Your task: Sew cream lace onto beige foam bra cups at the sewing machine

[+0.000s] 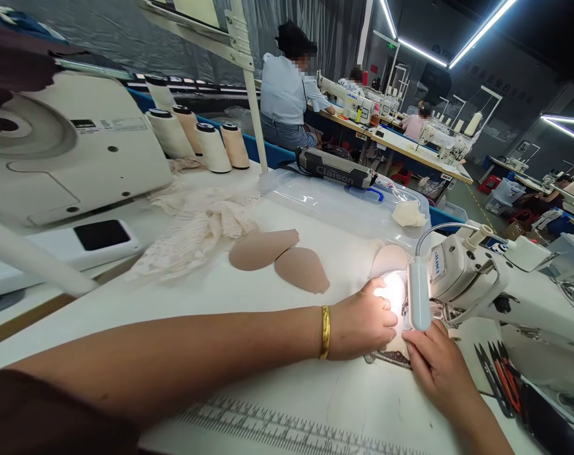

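A pale beige fabric piece (395, 300) lies at the needle area of a white sewing machine (476, 278), brightly lit by a small lamp (418, 294). With its fingers curled, my left hand (365, 319) grips the piece from the left; a gold bangle circles that wrist. My right hand (436, 360) pinches the near edge of the same piece between thumb and fingers. The lamp head and machine head hide the needle and part of the fabric. Just beyond my left hand is a rounded beige panel (389, 260).
Two brown-beige fabric panels (280, 256) and crumpled lace (196, 221) lie on the white table. Thread cones (213, 148) stand behind, beside another machine (78, 151). Tweezers and red-handled tools (502, 376) lie at right. A ruler strip (287, 426) runs along the front. Other people work beyond.
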